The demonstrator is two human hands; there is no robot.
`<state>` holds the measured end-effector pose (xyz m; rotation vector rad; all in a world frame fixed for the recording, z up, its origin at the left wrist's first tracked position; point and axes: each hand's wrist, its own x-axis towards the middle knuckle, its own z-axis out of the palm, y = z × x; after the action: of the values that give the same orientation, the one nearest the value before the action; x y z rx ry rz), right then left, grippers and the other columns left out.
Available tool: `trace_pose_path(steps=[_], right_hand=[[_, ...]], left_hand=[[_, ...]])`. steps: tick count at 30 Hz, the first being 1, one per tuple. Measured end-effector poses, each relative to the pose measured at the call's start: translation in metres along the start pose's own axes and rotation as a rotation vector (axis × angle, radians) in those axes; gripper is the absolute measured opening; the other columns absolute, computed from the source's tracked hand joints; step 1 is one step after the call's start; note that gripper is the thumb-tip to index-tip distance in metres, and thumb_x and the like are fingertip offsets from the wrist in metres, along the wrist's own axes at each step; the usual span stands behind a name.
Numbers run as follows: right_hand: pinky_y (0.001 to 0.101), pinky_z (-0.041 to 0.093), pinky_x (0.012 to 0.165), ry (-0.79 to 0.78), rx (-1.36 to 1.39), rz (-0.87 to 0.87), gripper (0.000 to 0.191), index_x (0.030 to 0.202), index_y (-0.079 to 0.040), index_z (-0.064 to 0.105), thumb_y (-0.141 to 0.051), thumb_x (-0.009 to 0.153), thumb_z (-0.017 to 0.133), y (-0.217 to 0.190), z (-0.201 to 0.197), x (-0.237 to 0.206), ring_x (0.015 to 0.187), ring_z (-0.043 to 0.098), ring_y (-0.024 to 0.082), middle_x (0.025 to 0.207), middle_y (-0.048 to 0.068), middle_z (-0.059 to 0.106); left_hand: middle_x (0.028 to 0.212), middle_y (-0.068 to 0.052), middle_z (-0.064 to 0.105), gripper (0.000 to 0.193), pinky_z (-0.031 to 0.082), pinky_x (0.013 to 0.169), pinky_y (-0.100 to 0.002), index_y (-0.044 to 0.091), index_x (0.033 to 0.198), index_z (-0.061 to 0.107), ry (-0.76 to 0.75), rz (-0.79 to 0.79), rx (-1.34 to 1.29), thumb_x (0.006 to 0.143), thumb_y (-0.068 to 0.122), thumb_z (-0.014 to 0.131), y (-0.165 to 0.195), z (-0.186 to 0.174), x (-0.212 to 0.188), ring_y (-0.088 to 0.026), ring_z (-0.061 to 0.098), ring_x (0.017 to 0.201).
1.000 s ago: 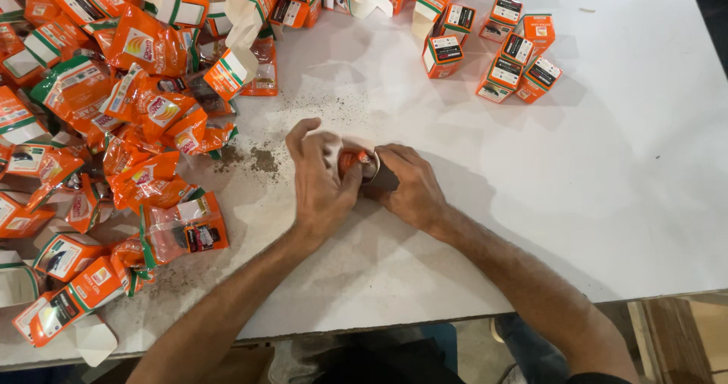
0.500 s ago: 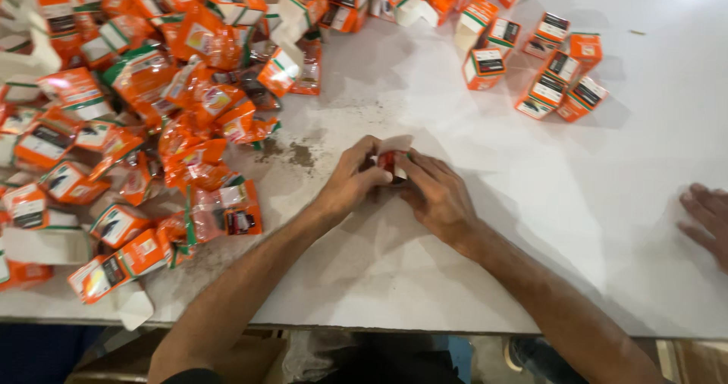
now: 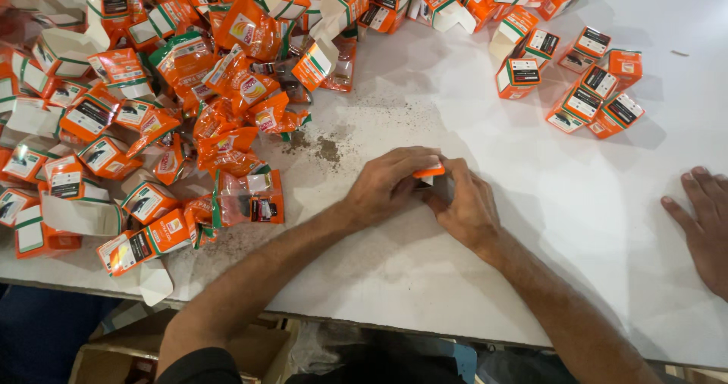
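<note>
Both of my hands meet at the middle of the white table [image 3: 546,202]. My left hand [image 3: 390,187] and my right hand [image 3: 464,206] are closed together around a small orange and white carton [image 3: 429,172], of which only the top edge shows between my fingers. The rest of the carton is hidden under my hands.
A big heap of orange cartons and orange pouches [image 3: 152,103] covers the table's left and far side. Several closed orange cartons [image 3: 588,88] stand at the far right. Dark powder [image 3: 327,149] is spilled near my left hand. Another person's hand [image 3: 701,225] rests at the right edge.
My hands have kept hold of the carton, which is now more covered by my fingers. Another person's hand has come into sight at the right. My view has shifted.
</note>
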<state>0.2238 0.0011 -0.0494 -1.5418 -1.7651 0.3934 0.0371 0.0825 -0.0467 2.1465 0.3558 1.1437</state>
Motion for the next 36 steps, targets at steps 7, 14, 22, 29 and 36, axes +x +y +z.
trace_pose_path(steps=[7, 14, 22, 29, 36], right_hand=[[0.0486, 0.056, 0.091, -0.023, 0.035, 0.048, 0.063, 0.122, -0.003, 0.041, -0.012, 0.079, 0.087, 0.004, 0.0, -0.003, 0.115, 0.068, 0.043, 0.116, 0.021, 0.069], [0.0475, 0.057, 0.09, -0.032, 0.068, 0.066, 0.066, 0.126, -0.003, 0.04, -0.013, 0.08, 0.086, 0.002, -0.003, -0.001, 0.117, 0.068, 0.04, 0.121, 0.02, 0.068], [0.0471, 0.047, 0.109, -0.044, -0.148, -0.185, 0.087, 0.151, -0.009, 0.038, -0.009, 0.08, 0.088, -0.005, -0.015, 0.012, 0.129, 0.058, 0.037, 0.136, 0.016, 0.062], [0.0546, 0.032, 0.121, 0.335, -0.343, -0.231, 0.095, 0.156, 0.001, 0.028, -0.013, 0.084, 0.087, 0.004, -0.04, 0.017, 0.147, 0.034, 0.046, 0.156, 0.03, 0.037], [0.0427, 0.045, 0.115, -0.021, 0.359, -0.061, 0.086, 0.157, 0.002, 0.026, -0.019, 0.092, 0.078, 0.005, -0.003, 0.008, 0.142, 0.051, 0.034, 0.151, 0.022, 0.05]], left_hand=[[0.137, -0.016, 0.066, 0.024, 0.058, 0.106, -0.043, 0.004, 0.114, 0.065, -0.062, 0.091, 0.215, 0.093, 0.007, 0.076, 0.001, -0.007, -0.001, -0.035, 0.063, 0.132], [0.143, -0.02, 0.059, 0.025, 0.055, 0.108, -0.045, 0.002, 0.106, 0.061, -0.15, 0.167, 0.227, 0.092, 0.013, 0.079, 0.0, -0.011, -0.003, -0.04, 0.056, 0.138], [0.151, -0.021, 0.05, 0.038, 0.029, 0.122, -0.058, 0.008, 0.12, 0.064, -0.242, 0.186, 0.441, 0.087, 0.019, 0.08, -0.005, -0.024, -0.001, -0.04, 0.042, 0.144], [0.135, -0.023, 0.057, 0.068, 0.043, 0.09, -0.053, 0.0, 0.135, 0.053, 0.203, -0.137, 1.165, 0.079, 0.02, 0.086, -0.054, -0.104, 0.057, -0.037, 0.055, 0.116], [0.118, -0.016, 0.065, 0.057, 0.057, 0.085, -0.042, -0.002, 0.133, 0.055, -0.041, -0.279, 0.188, 0.083, 0.0, 0.082, -0.007, -0.035, 0.021, -0.027, 0.069, 0.1]])
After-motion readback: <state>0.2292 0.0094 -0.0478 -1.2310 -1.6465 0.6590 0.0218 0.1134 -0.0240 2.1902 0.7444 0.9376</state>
